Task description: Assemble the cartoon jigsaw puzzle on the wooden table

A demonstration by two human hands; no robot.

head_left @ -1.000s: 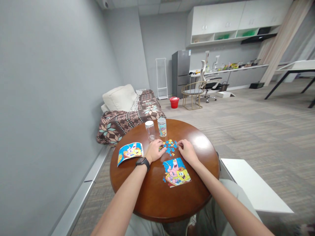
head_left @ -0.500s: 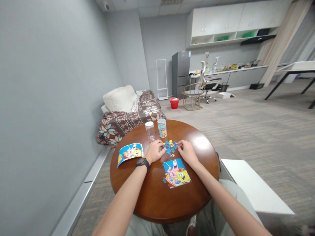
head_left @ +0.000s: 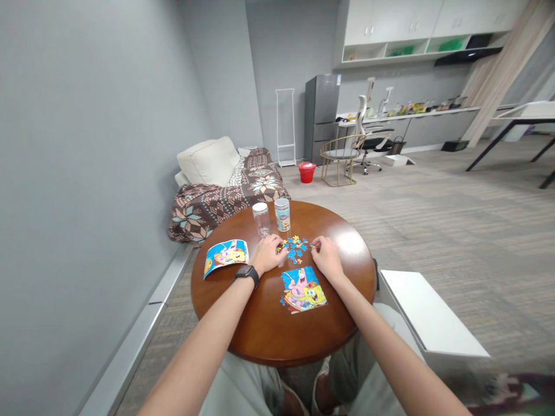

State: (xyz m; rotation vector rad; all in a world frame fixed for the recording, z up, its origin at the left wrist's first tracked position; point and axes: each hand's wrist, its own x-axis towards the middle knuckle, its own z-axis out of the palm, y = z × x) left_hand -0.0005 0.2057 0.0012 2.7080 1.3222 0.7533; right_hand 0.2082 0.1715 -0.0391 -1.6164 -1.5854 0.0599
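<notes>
A: Where are the loose puzzle pieces (head_left: 297, 253) to be found?
B: They are scattered in a small heap on the round brown tabletop (head_left: 260, 332), between the two hands. Blue is mostly seen among them, with some yellow.

A: And how is the left hand (head_left: 267, 254) placed?
B: It is rested at the heap's left edge, with the fingers curled and a narrow gap left to the thumb. Whether a piece is held in that grip cannot be told. A dark watch (head_left: 247, 275) is worn on the wrist.

A: What of the right hand (head_left: 326, 257)?
B: It is set at the heap's right edge. Thumb and fingertips are drawn close together; whether anything is pinched there cannot be made out.

A: Where is the joined puzzle (head_left: 304, 290)?
B: It is laid flat on the near side of the heap. A pink figure and a yellow one are shown on it, and its left edge is left uneven.

A: What else is set out?
B: A curved picture sheet (head_left: 226, 257) is placed left of the left hand. Beyond that hand, a clear jar (head_left: 262, 222) and a printed jar (head_left: 282, 218) are stood upright, side by side, both lidded.
</notes>
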